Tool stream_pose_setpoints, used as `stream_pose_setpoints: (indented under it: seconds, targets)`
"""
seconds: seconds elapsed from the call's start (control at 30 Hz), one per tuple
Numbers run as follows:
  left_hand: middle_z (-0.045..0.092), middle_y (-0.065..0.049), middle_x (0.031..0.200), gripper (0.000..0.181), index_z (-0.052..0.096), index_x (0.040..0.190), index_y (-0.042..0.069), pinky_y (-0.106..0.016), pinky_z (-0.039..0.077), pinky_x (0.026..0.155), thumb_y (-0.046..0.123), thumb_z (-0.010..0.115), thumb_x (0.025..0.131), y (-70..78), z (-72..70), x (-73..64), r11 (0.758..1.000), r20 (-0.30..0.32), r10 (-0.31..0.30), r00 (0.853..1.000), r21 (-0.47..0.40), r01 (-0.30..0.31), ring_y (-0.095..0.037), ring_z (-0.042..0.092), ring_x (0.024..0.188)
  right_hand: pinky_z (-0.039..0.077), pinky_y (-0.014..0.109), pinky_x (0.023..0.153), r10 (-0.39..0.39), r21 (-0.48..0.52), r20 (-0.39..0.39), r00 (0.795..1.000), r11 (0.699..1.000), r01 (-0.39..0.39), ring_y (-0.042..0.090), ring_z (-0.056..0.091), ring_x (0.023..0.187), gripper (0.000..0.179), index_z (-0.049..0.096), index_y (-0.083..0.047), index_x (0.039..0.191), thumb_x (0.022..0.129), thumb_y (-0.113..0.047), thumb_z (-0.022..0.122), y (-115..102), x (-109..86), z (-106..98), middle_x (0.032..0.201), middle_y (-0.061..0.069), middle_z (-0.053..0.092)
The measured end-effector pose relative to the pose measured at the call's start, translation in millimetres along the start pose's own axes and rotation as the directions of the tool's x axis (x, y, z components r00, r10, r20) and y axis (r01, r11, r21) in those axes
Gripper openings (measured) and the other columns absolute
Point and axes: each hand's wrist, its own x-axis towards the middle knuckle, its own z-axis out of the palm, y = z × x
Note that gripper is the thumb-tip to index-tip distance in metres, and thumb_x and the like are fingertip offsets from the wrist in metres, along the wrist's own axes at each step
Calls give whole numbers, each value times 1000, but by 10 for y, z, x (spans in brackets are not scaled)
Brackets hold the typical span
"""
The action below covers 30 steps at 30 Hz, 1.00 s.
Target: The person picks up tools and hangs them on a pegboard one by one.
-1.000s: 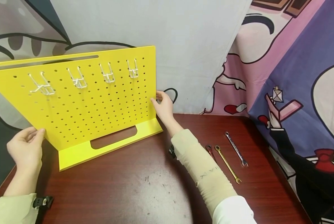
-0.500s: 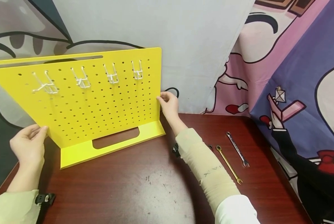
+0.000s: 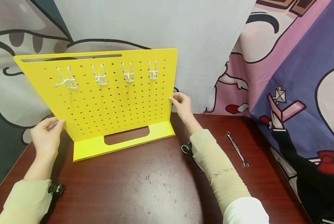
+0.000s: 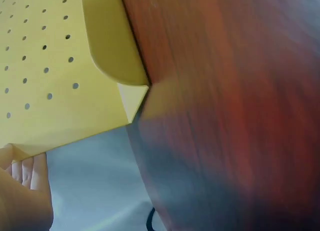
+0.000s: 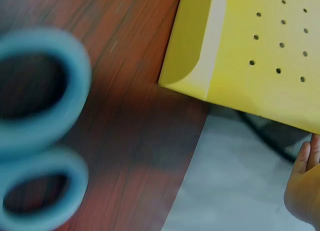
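A yellow pegboard stand (image 3: 144,109) with a bent foot stands on the dark red table (image 3: 122,189). White wire hooks (image 3: 101,79) hang in a row near its top. My left hand (image 3: 47,135) pinches the board's left edge between thumb and fingers. At the opposite edge, my right hand (image 3: 183,107) grips the board the same way. The left wrist view shows the left fingers (image 4: 32,171) curled round the edge. In the right wrist view only part of the right hand (image 5: 302,188) shows beside the board.
Scissors with ring handles (image 5: 40,191) lie near my right forearm, partly hidden by it in the head view. A silver combination wrench (image 3: 237,149) lies to the right. A cartoon-printed cloth (image 3: 200,62) hangs behind the table.
Both hands have shifted the pegboard to the right along the table. My right forearm now covers the gold and red wrenches, and the scissors' handles have come into view.
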Motion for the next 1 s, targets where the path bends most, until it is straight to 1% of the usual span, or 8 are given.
stream_pose_setpoints:
  seconds: [0.2, 0.3, 0.43, 0.5, 0.57, 0.67, 0.8, 1.0]
  targets:
    - [53, 40, 76, 34, 73, 128, -4, 1, 47, 72, 13, 73, 98, 3, 284, -9, 980, 47, 120, 992, 154, -126, 21, 56, 75, 47, 19, 81, -14, 1, -41, 999, 1000, 14, 6, 58, 85, 22, 72, 7, 115, 101, -10, 72, 116, 39, -268, 98, 6, 71]
    - [55, 39, 78, 34, 74, 126, -6, 0, 46, 74, 14, 73, 99, 3, 426, -30, 961, 70, 197, 978, 184, -206, 22, 55, 75, 47, 18, 81, -22, -2, -56, 998, 1000, 22, 3, 58, 84, 22, 72, 8, 115, 100, -9, 72, 178, 41, -409, 95, -1, 70]
    - [71, 20, 90, 30, 76, 122, -6, 0, 47, 76, 13, 74, 98, 7, 609, -39, 944, 91, 257, 962, 191, -270, 24, 54, 75, 47, 17, 82, -31, -23, -63, 997, 999, 30, 3, 58, 85, 23, 72, 9, 115, 101, -9, 71, 240, 14, -592, 95, -3, 68]
    - [78, 1, 100, 29, 76, 121, -6, 0, 47, 76, 12, 75, 98, 12, 697, -34, 937, 103, 278, 955, 189, -293, 25, 53, 76, 47, 17, 84, -40, -48, -65, 997, 998, 37, 2, 58, 85, 23, 71, 9, 116, 102, -9, 70, 261, -6, -676, 97, -1, 68]
    - [79, -17, 107, 29, 76, 120, -8, 0, 46, 76, 10, 74, 98, 25, 783, -36, 934, 116, 296, 948, 172, -312, 26, 52, 75, 47, 16, 84, -48, -74, -74, 996, 996, 42, 2, 58, 86, 23, 71, 9, 117, 102, -9, 69, 281, -28, -754, 99, 1, 68]
    - [76, -31, 113, 29, 75, 119, -11, 0, 46, 76, 9, 74, 98, 41, 898, -42, 929, 136, 325, 936, 140, -343, 28, 51, 75, 47, 14, 83, -53, -110, -98, 994, 993, 42, 0, 58, 85, 24, 70, 9, 118, 102, -9, 69, 308, -66, -855, 100, 4, 68]
    - [76, -32, 115, 28, 74, 119, -11, 0, 45, 78, 7, 73, 98, 73, 1015, -67, 928, 155, 340, 928, 109, -358, 27, 52, 76, 47, 14, 80, -49, -125, -126, 991, 992, 33, -1, 58, 83, 23, 71, 9, 117, 102, -9, 69, 326, -118, -961, 99, 6, 69]
    - [76, -30, 117, 28, 74, 121, -12, -1, 46, 81, 6, 73, 98, 64, 1043, -88, 932, 135, 333, 933, 103, -347, 24, 53, 79, 46, 14, 80, -33, -111, -96, 995, 994, 22, 1, 58, 84, 24, 71, 7, 117, 103, -12, 69, 349, -121, -999, 96, -2, 67]
